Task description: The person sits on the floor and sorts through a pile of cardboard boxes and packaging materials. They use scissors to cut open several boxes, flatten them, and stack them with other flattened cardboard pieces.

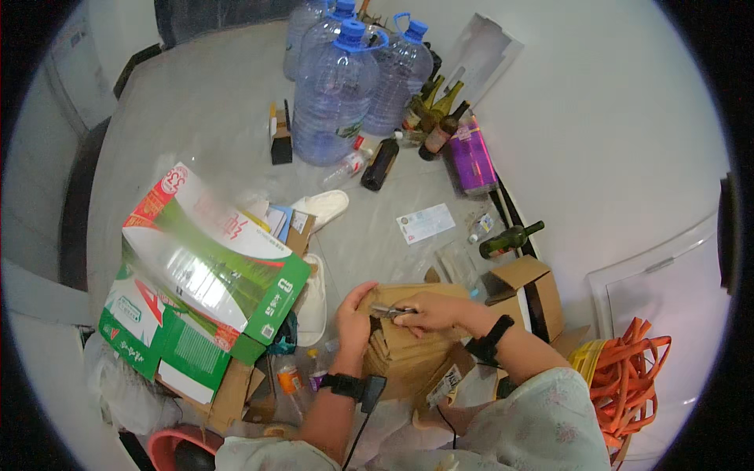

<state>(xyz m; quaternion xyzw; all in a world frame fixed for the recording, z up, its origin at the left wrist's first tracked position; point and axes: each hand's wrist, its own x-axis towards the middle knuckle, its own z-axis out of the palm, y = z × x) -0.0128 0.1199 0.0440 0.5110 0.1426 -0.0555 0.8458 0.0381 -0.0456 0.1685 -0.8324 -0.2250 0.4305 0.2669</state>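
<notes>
A brown cardboard box (406,353) with creased flaps lies before me, low in the middle of the view. My left hand (353,321) grips its upper left edge, thumb and fingers on the cardboard. From the right, my right hand (433,312) is closed around a metal hand tool, apparently pliers or scissors (386,310), whose tip points left towards my left hand. The tool's tip lies over the box's top edge; whether it touches the cardboard cannot be told. Black bands with cables are on both wrists.
Large water bottles (336,100) and glass bottles (436,138) stand at the back. Flattened green cartons (230,271) and white slippers (312,300) lie left. An open cardboard box (530,282), a green bottle (506,240) and orange strapping (624,382) are right. A red basin (162,444) stands lower left.
</notes>
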